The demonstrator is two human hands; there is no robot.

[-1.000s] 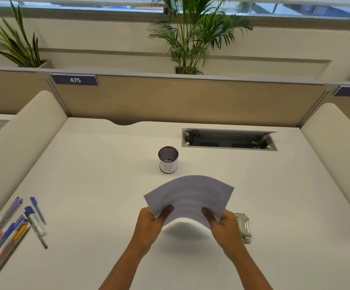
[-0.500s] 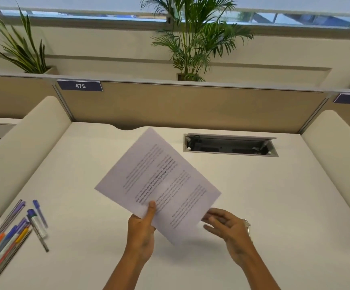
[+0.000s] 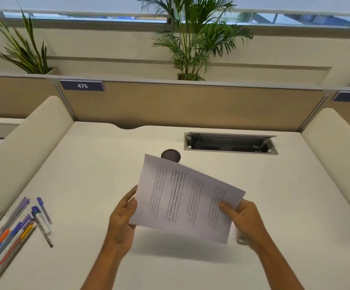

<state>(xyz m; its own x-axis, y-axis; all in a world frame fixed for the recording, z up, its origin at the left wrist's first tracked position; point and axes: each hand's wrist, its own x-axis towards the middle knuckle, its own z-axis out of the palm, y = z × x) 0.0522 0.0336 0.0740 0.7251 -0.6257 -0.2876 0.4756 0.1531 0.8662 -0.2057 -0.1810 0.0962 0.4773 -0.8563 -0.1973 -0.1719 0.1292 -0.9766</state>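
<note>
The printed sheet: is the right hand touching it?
Touching. The head view shows the right hand pinching the printed sheet at its right edge, with the thumb lying on the printed face.

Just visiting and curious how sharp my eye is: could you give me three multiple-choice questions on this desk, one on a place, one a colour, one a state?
1. Where do the pens lie? A. on the desk, far left B. on a chair C. in a drawer
2. What colour is the 475 sign? A. red B. dark blue C. green
3. How is the paper? A. flat on the desk B. crumpled up C. held by both hands
1 A: they lie loose at the desk's left edge. 2 B: white digits on dark blue. 3 C: left hand and right hand each grip a side.
</note>
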